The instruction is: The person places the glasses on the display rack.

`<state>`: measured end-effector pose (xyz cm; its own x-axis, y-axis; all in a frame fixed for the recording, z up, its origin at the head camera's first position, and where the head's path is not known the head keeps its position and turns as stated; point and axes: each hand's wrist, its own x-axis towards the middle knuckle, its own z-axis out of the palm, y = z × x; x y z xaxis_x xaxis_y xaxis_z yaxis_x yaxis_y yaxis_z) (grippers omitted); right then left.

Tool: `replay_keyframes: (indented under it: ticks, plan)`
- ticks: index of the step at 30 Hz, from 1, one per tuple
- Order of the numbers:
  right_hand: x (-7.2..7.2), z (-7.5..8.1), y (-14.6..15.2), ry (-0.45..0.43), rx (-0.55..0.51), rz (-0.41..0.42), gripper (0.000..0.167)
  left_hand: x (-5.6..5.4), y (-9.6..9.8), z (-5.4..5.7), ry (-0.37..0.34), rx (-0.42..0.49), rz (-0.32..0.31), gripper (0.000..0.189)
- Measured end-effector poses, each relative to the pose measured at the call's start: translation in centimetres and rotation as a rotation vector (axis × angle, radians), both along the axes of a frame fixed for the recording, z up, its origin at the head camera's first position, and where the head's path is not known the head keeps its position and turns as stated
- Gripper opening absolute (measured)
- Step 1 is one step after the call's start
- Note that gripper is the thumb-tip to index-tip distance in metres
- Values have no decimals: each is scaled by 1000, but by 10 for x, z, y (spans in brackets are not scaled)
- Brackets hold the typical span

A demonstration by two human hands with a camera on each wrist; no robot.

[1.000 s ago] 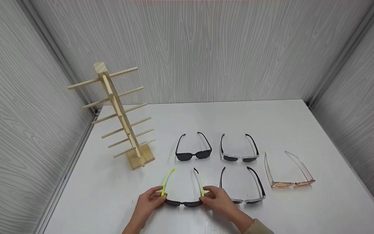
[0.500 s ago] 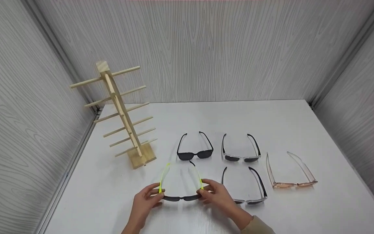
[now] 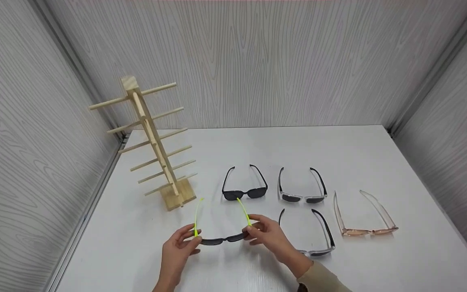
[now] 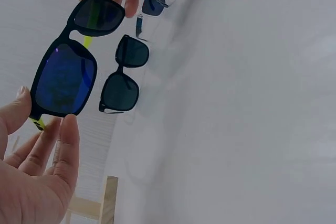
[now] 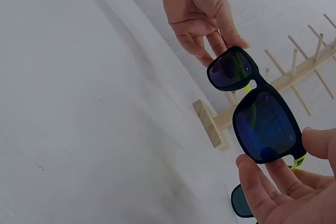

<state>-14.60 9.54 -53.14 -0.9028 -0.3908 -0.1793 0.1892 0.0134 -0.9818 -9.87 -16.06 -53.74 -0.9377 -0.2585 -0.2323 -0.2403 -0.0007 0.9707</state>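
A pair of sunglasses (image 3: 212, 241) with a black front, dark bluish lenses and neon yellow temples is raised over the front of the white table, lenses toward me and temples pointing away. My left hand (image 3: 178, 251) pinches its left hinge corner between thumb and fingers. At the opposite corner my right hand (image 3: 272, 237) grips the frame likewise, a bit higher, so the front tilts up to the right. In the left wrist view the lenses (image 4: 65, 80) face the camera. Black sunglasses (image 3: 244, 194) lie just beyond the yellow temple tips.
A wooden display rack (image 3: 152, 142) with several bare pegs stands at the left on a square base. Clear-framed sunglasses with dark temples (image 3: 303, 198) lie at the right, another such pair (image 3: 318, 253) beside my right forearm. Pink transparent glasses (image 3: 369, 232) lie farthest right.
Both hands have lifted the yellow-templed sunglasses off the table and moved them slightly left and away from me. The frame has tilted, its right side now higher. The other glasses and rack stay put.
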Motion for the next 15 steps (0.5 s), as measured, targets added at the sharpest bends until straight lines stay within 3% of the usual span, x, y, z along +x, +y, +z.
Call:
replay_keyframes:
  ticks: [10,15]
  plan:
    - [-11,4,-12,22,13,-14,51,3,-1,3,59,-36,87,52]
    - [-13,7,-18,27,5,-4,49,4,-6,-7,133,-59,121,50]
